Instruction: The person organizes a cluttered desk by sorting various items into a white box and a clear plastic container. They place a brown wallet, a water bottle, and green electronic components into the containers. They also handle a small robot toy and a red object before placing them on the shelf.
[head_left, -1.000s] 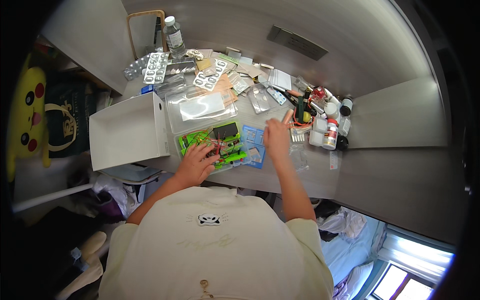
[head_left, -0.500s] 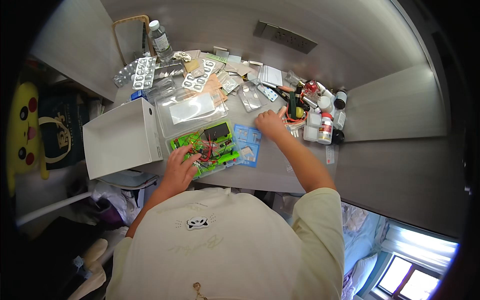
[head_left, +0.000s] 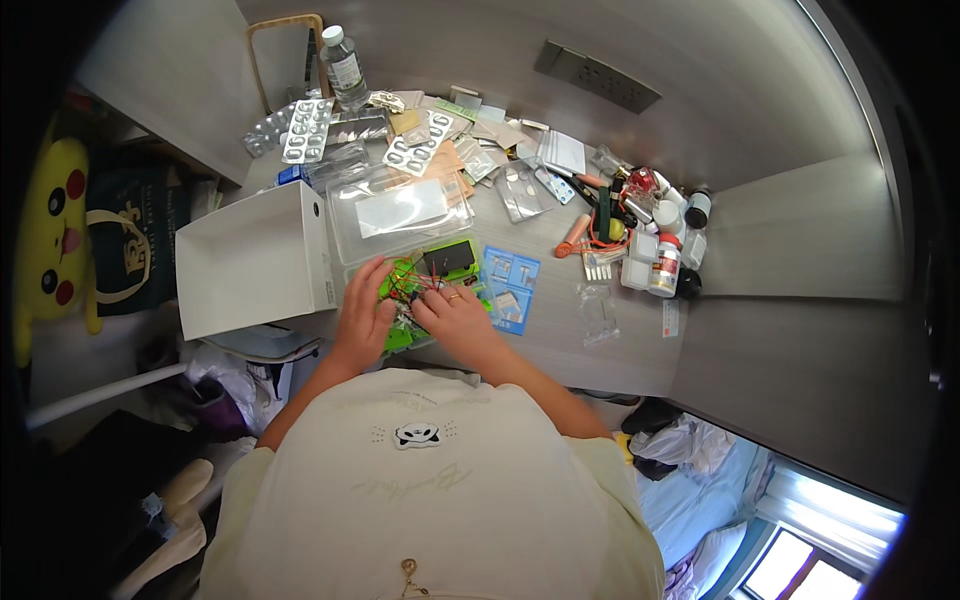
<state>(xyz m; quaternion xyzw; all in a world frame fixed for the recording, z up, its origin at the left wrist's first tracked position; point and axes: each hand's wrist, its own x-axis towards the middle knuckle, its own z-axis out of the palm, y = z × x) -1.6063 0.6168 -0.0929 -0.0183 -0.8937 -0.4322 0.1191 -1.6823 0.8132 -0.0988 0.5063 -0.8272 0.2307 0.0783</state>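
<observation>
A shallow clear plastic box (head_left: 396, 350) holds bright green parts (head_left: 400, 337), a black rectangular block (head_left: 450, 258) and a tangle of thin red and black wires (head_left: 402, 285). My left hand (head_left: 364, 318) rests along the box's left side, fingers stretched toward the wires and thumb apart. Over the middle of the box, my right hand (head_left: 458, 318), with a ring on one finger, has its fingers bent and closed among the wires. What its fingertips pinch is hidden. Just right of the box lies a blue printed card (head_left: 513, 318). The box's clear lid (head_left: 345, 240) is folded back behind.
An open white carton (head_left: 250, 270) stands at left. Behind are a clear bottle (head_left: 345, 75), blister packs (head_left: 307, 130), a mirror (head_left: 280, 60) and paper packets. Markers, an orange tube (head_left: 572, 238), and a red-capped bottle (head_left: 665, 270) crowd the right. A clear bag (head_left: 598, 315) lies nearer.
My right hand has come left from beside the orange tube to the box's wires. My left hand has shifted slightly up along the box. The view has turned a little.
</observation>
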